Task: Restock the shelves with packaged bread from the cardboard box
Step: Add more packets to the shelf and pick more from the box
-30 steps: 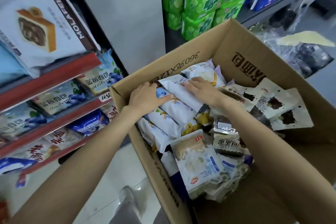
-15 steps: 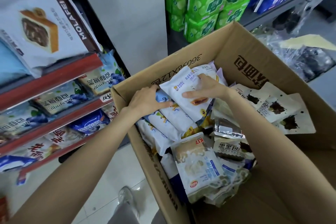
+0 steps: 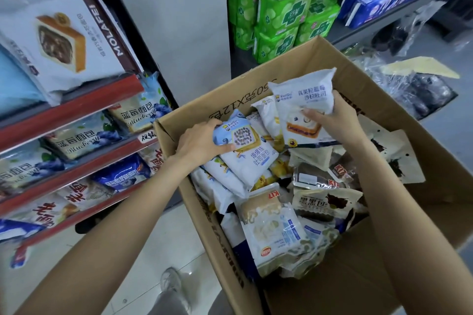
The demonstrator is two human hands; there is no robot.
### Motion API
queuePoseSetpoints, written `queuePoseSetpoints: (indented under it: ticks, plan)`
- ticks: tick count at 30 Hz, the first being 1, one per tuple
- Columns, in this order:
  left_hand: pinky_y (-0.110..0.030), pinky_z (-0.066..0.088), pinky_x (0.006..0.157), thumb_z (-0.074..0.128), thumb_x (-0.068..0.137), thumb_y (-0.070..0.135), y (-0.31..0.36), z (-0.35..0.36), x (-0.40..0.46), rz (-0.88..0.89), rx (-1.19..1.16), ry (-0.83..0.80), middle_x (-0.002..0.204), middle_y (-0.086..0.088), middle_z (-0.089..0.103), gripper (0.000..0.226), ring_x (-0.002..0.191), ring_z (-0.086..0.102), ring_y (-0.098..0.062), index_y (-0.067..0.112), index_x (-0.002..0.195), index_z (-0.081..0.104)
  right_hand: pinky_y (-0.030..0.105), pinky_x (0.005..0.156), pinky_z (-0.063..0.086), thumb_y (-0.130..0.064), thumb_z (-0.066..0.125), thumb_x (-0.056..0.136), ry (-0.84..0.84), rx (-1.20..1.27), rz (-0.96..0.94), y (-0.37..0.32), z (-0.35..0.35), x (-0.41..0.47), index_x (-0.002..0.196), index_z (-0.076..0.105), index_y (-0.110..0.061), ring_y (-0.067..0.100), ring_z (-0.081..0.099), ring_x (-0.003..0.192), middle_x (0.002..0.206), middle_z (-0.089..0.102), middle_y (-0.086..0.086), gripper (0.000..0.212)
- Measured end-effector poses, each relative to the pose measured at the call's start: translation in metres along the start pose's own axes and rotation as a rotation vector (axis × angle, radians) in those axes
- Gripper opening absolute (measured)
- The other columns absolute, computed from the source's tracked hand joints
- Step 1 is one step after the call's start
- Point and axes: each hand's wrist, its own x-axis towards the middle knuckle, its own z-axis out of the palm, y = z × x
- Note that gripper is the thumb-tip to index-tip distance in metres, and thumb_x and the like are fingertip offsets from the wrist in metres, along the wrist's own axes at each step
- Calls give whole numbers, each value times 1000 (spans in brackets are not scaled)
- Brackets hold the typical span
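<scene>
Both hands work inside the open cardboard box (image 3: pixel 320 59), which stands on the floor beside the shelves (image 3: pixel 74 100).

The right hand (image 3: pixel 330 116) pinches a white bread packet (image 3: pixel 304 110), fingers across its printed face and thumb behind, holding it tilted upright above the pile. The left hand (image 3: pixel 199 140) grips a light blue bread packet (image 3: pixel 245 151) by its top left corner, thumb on the face; this packet lies on the other packets near the box's left wall.

Handling, as a judgement: the packets look light, soft and air-filled, with smooth film that may slide between fingers. The bread inside will crush under a hard squeeze. Take hold at the flat sealed end or across the broad face with light pressure, not at the middle of the loaf.

Edges and room: the box's left wall stands between the pile and the shelves, so each packet must rise over that rim before it moves left. The raised back flap limits travel beyond the pile. The shelf tiers already carry blueberry bread packets (image 3: pixel 138 115) close to their red front edges; open slots cannot be made out from here. The space above the box is free.
</scene>
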Motion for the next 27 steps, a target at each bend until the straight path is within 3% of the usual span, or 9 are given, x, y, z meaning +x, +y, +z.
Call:
queuePoseSetpoints:
  ticks: [3, 5, 9, 13, 18, 21, 23, 27]
  plan:
    - [-34, 43, 81, 62, 77, 65, 1, -1, 0, -12, 49, -21, 128, 1, 56, 74, 113, 55, -21, 26, 136, 44, 28, 86, 44, -38, 70, 83, 74, 68, -35, -3, -6, -17, 118, 59, -23, 10, 60, 104, 109, 63, -12, 40]
    - [-34, 42, 84, 62, 78, 63, 1, -3, 0, -23, 34, -24, 129, -1, 55, 71, 114, 54, -22, 25, 136, 45, 38, 94, 49, -36, 73, 81, 76, 218, -39, -9, -8, -28, 116, 61, -25, 10, 62, 105, 110, 66, -12, 39]
    - [-34, 41, 82, 71, 80, 45, 12, -4, -10, 13, -61, 115, 122, -1, 58, 55, 110, 54, -21, 21, 128, 54, 46, 94, 50, -39, 74, 78, 83, 335, -43, -17, -11, -46, 116, 60, -27, 12, 65, 103, 112, 68, -8, 43]
    - [-31, 37, 83, 70, 83, 18, 22, -12, -27, 66, -323, 206, 118, 2, 53, 39, 111, 51, -18, 19, 119, 56, 49, 95, 49, -38, 74, 78, 100, 298, -37, -24, -10, -61, 116, 59, -28, 13, 63, 105, 112, 68, -9, 42]
    - [-24, 38, 89, 72, 82, 11, 19, -48, -57, 115, -559, 423, 121, 8, 57, 37, 105, 53, -8, 24, 113, 59, 42, 91, 51, -26, 69, 86, 53, 459, -55, -50, -10, -85, 116, 59, -25, 12, 66, 100, 109, 70, -8, 32]
    - [-27, 49, 88, 70, 81, 3, 5, -82, -90, 123, -894, 547, 117, 11, 59, 46, 105, 58, -10, 35, 110, 54, 38, 93, 49, -19, 64, 89, -19, 597, -73, -83, -3, -94, 121, 57, -25, 13, 66, 104, 113, 69, -8, 33]
    - [-37, 50, 94, 63, 85, -2, -14, -105, -114, 85, -1157, 657, 124, 1, 59, 49, 113, 59, -18, 38, 113, 52, 42, 98, 48, -18, 62, 89, -82, 665, -78, -110, 9, -96, 121, 57, -26, 16, 65, 106, 115, 69, -6, 34]
    - [-49, 46, 100, 54, 96, 12, -71, -142, -163, -110, -1328, 902, 122, -5, 62, 26, 117, 58, -27, 29, 115, 53, 47, 99, 46, -22, 64, 87, -228, 692, -149, -169, 54, -105, 120, 59, -29, 19, 65, 107, 114, 69, -5, 34]
